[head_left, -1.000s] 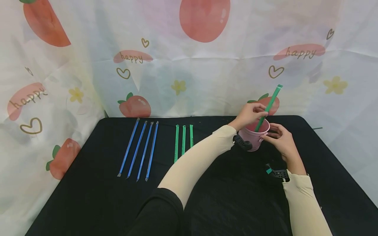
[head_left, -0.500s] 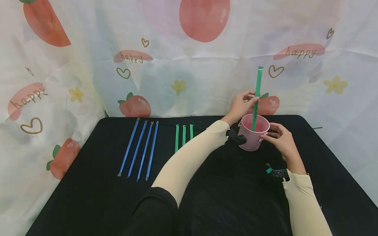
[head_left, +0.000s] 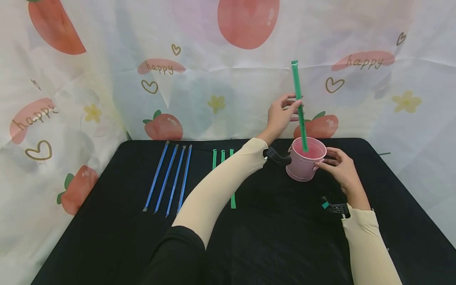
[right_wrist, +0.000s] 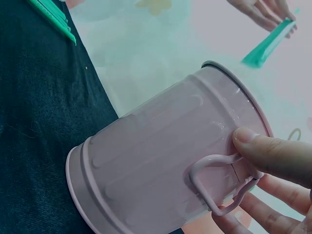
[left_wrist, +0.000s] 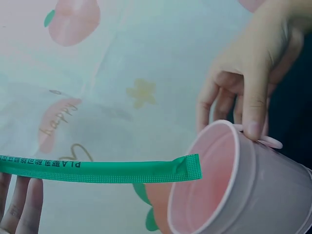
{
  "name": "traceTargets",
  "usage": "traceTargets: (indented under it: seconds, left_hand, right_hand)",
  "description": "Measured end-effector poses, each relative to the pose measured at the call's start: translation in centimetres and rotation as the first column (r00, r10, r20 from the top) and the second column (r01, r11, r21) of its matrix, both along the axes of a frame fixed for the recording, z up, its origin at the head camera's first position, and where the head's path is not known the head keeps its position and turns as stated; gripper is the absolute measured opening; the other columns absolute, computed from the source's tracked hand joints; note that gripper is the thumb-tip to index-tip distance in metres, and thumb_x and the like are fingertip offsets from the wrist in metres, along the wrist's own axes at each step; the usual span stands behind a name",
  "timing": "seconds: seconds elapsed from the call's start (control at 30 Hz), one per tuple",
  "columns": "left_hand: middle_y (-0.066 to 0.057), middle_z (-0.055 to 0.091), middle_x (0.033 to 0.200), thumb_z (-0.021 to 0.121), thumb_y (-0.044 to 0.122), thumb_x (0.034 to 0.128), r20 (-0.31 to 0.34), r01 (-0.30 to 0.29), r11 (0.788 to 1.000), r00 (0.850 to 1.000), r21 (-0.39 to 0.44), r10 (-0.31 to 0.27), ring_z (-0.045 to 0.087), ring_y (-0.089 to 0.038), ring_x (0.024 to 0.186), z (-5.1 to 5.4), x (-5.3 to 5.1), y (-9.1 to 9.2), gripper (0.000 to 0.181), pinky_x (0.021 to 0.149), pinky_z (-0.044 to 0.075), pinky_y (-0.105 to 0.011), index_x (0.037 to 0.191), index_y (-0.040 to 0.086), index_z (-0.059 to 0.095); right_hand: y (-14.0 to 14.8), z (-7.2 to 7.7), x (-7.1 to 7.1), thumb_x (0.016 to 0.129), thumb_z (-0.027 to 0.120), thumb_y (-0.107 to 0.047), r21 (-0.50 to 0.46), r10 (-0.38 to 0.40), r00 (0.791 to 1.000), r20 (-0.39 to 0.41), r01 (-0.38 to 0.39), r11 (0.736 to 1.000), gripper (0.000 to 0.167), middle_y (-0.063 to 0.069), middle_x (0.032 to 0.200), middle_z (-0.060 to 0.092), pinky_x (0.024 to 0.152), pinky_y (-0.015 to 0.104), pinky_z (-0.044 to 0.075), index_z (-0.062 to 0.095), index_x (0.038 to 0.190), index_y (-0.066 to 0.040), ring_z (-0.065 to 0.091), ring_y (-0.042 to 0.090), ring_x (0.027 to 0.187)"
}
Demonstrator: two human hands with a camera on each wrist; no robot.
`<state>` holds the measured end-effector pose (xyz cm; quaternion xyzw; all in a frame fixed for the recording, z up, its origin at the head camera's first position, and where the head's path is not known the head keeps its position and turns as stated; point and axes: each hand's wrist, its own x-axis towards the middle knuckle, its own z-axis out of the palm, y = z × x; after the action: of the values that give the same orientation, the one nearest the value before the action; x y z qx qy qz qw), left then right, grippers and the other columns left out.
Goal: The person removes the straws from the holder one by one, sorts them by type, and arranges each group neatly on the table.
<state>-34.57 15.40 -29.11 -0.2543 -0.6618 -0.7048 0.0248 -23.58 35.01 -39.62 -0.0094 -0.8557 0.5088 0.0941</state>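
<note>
My left hand (head_left: pixel 280 114) pinches a green wrapped straw (head_left: pixel 298 91) near its middle, standing almost upright with a slight lean to the left. Its lower end hovers just above the mouth of a pink bucket (head_left: pixel 301 168); the right wrist view shows a gap between them. Dark print runs along the wrapper (left_wrist: pixel 112 170). The bucket stands upright on the black table. My right hand (head_left: pixel 340 168) holds it by the rim at its right side, thumb and fingers around the small loop handle (right_wrist: pixel 214 183). In the head view, the front of the straw hides some of the bucket's inside.
Several blue wrapped straws (head_left: pixel 156 178) lie side by side on the left of the black table (head_left: pixel 278 237). Three green straws (head_left: pixel 233 200) lie right of them, partly covered by my left sleeve (head_left: pixel 221 182). A printed cloth (head_left: pixel 249 91) hangs behind the table.
My left hand has moved up and to the left, lifting the green straw out of the bucket. The straw has swung from a rightward tilt to near upright. My right hand stays put.
</note>
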Motion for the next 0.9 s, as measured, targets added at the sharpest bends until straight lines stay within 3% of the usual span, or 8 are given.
traceTargets:
  seconds: [0.2,0.37,0.53,0.9]
  left_hand:
    - [-0.02,0.066,0.108,0.055,0.016,0.0951,0.033,-0.003,0.999,0.999,0.041,0.001,0.07,-0.027,0.088,1.0,0.7,-1.6,0.029,0.075,0.059,-0.036,0.12,0.003,0.058]
    - [-0.018,0.067,0.108,0.056,0.017,0.0951,0.046,0.001,1.0,0.999,0.001,-0.001,0.07,-0.025,0.088,1.4,1.5,-3.3,0.029,0.073,0.06,-0.03,0.121,0.005,0.058]
    - [-0.016,0.067,0.107,0.056,0.018,0.0951,0.052,0.005,0.999,0.999,-0.046,-0.002,0.071,-0.023,0.086,1.3,2.0,-5.0,0.028,0.069,0.059,-0.025,0.121,0.006,0.059]
    - [-0.017,0.068,0.108,0.058,0.017,0.094,0.176,-0.012,0.993,0.984,-0.114,0.032,0.07,-0.026,0.083,0.5,3.2,-8.4,0.026,0.075,0.06,-0.036,0.117,0.005,0.062]
  right_hand:
    - [-0.1,-0.1,0.0,0.087,0.067,-0.023,-0.003,0.002,1.0,0.01,-0.001,1.0,0.062,-0.023,0.11,0.043,0.073,0.001,0.043,0.037,0.138,-0.006,0.05,-0.014,0.089]
    - [0.0,-0.1,-0.1,0.087,0.067,-0.021,0.001,-0.008,1.0,0.009,0.008,1.0,0.062,-0.003,0.121,0.049,0.072,0.001,0.042,0.037,0.139,-0.006,0.049,-0.014,0.089]
    - [0.0,0.0,-0.2,0.087,0.068,-0.021,0.009,-0.014,1.0,0.009,0.014,1.0,0.063,0.01,0.128,0.046,0.072,0.0,0.042,0.037,0.139,-0.005,0.049,-0.013,0.089]
    - [-0.1,0.0,-0.1,0.087,0.068,-0.021,0.006,-0.017,1.0,0.004,0.017,1.0,0.062,0.008,0.126,0.047,0.072,0.0,0.042,0.038,0.139,-0.007,0.049,-0.015,0.088]
